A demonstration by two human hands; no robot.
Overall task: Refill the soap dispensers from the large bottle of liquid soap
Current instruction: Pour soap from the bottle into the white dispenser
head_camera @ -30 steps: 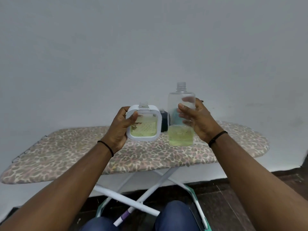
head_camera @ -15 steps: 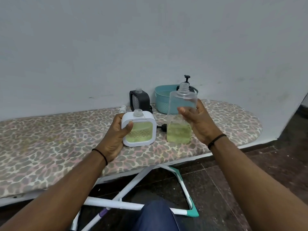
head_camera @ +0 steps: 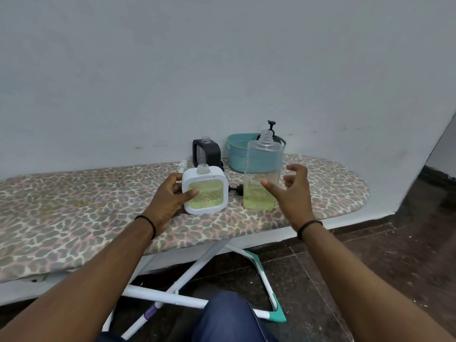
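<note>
Released by the right hand [head_camera: 294, 191], now spread just beside it, the large bottle [head_camera: 262, 174] is stood unlabelled on the ironing board [head_camera: 74, 218]; the white dispenser [head_camera: 205, 191] is gripped by the left hand [head_camera: 170, 196].

Both forearms were bare, no sleeves in view. Thin black cord band on left wrist [head_camera: 148, 223], matching thin black cord band on right wrist [head_camera: 308, 224]. No rings or watch straps showed on the hands. Dark blue denim-like trouser knee [head_camera: 229, 317] at bottom centre of frame.
</note>
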